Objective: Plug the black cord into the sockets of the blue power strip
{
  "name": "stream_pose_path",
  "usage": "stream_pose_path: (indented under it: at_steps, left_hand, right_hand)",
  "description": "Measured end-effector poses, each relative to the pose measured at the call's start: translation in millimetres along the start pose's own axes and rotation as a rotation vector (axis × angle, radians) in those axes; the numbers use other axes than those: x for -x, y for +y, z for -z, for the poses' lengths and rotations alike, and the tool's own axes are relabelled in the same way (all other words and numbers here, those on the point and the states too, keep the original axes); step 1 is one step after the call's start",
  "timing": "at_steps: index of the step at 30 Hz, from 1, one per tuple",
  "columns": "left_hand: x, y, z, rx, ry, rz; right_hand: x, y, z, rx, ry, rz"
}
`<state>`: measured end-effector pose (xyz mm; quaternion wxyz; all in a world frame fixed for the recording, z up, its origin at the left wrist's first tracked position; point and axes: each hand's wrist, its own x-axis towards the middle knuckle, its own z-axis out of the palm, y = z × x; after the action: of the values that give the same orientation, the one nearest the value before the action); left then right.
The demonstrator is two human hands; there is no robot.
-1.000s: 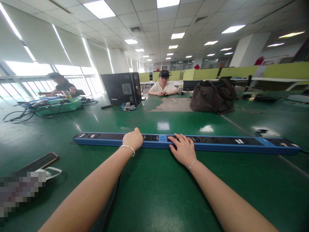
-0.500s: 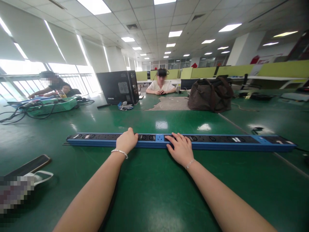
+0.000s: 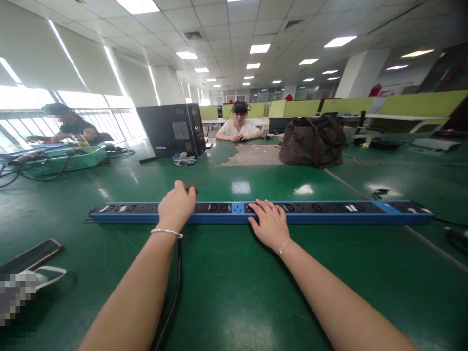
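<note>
Head view: two hands [image 3: 223,217] on one power strip [image 3: 329,211]; one phone [image 3: 31,255].

Both my bare forearms reach forward from the bottom edge, converging a little toward the middle. My left hand [image 3: 177,205] is curled into a loose fist, knuckles up, thumb tucked out of sight, with a thin beaded bracelet [image 3: 166,232] circling the wrist. My right hand [image 3: 269,222] lies palm down, fingers [image 3: 258,208] stretched flat and slightly spread, pointing up and to the left. A fine chain bracelet [image 3: 283,247] sits at that wrist. The two hands are near each other but apart.
</note>
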<state>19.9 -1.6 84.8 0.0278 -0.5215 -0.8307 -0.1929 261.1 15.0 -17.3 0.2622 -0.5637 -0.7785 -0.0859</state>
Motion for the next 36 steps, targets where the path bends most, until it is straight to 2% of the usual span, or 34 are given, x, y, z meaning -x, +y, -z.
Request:
stream_pose_path:
  at_steps: [3,6,14,16,20,22,25,30,36]
  left_hand:
    - [-0.7,-2.4,31.2,0.136,0.116,-0.02]
    - [0.3,-3.3,41.7,0.232,0.104,-0.048]
    - [-7.0,0.9,3.3,0.362,-0.045,-0.072]
    - [-5.4,3.0,-2.0,0.522,-0.13,-0.062]
    - [3.2,8.5,-5.0,1.026,-0.382,-0.028]
    - [7.0,11.7,-6.2,1.241,-0.501,0.032]
    - [11.7,18.6,-12.3,1.437,-0.639,0.136]
    - [23.1,35.4,-33.5,1.575,-0.775,0.237]
    - [35.9,48.9,-50.1,1.534,-0.792,0.265]
  right_hand:
    - [0.2,-0.2,0.7,-0.003,-0.006,-0.001]
    - [0.4,0.4,0.8,0.005,-0.007,-0.005]
    - [0.8,0.7,0.3,0.026,-0.004,0.008]
    - [0.8,0.4,0.0,0.029,-0.001,0.009]
    - [0.6,0.0,-0.3,0.03,0.006,0.006]
    - [0.5,-0.1,-0.2,0.023,0.013,0.005]
    - [0.6,-0.1,-0.4,0.015,0.018,0.007]
    - [0.8,0.5,-2.1,0.012,0.026,0.008]
    - [0.6,-0.3,-2.4,-0.004,0.036,0.0]
